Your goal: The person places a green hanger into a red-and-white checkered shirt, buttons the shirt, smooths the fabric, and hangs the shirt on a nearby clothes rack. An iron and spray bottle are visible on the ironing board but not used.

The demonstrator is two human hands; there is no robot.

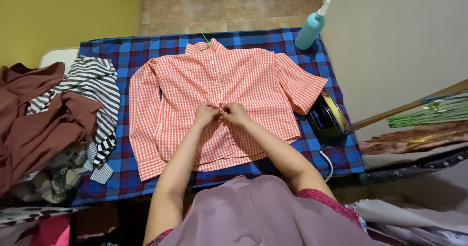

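An orange-and-white checked shirt [243, 80] lies flat, front up, on a blue plaid cloth [126, 56], with a green hanger hook [205, 35] showing at its collar. My left hand [205, 114] and my right hand [236, 113] meet at the button placket in the middle of the shirt. Both pinch the fabric there, fingers closed around a button spot. My forearms reach in from the bottom of the view.
A pile of striped, brown and checked clothes [58, 124] lies at the left. A black iron [329, 119] rests at the right edge of the cloth with its cord hanging. A light blue spray bottle [312, 27] stands at the far right corner. More fabrics [414, 139] lie at the right.
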